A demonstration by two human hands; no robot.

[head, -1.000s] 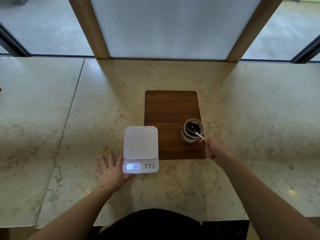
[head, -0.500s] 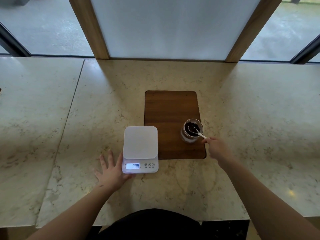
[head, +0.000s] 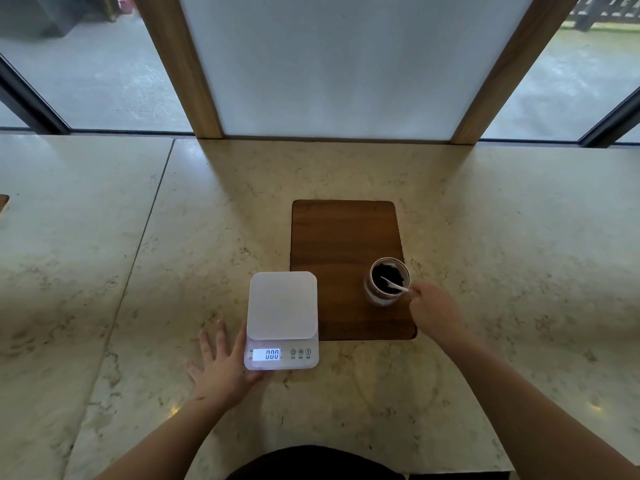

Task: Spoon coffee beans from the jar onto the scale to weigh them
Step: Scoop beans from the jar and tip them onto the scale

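A pale marbled counter (head: 346, 403) carries a white digital scale (head: 282, 318) at the centre of the view, its platform bare and its lit display reading zeros; at about 2 o'clock from the scale, a dark wooden board (head: 346, 244) lies flat, the scale's right edge just overlapping the board's left side; on the board's near right corner stands an open glass jar (head: 388, 284), upright, with dark coffee beans (head: 389, 277) filling its upper part; a white spoon (head: 394, 285) slants into the jar's mouth, its bowl among the beans and its handle running out over the rim toward 4 o'clock; the right hand (head: 433, 311) sits just beside the jar at that side, its fingers (head: 415, 293) pinched together on the end of the spoon's handle; the left hand (head: 221, 370) lies palm-down on the counter at 8 o'clock from the scale, fingers spread apart and holding nothing, the thumb side touching the scale's near left corner beside the display; behind the counter, at 12 o'clock, a frosted white panel (head: 346, 64) stands between two slanted wooden posts.
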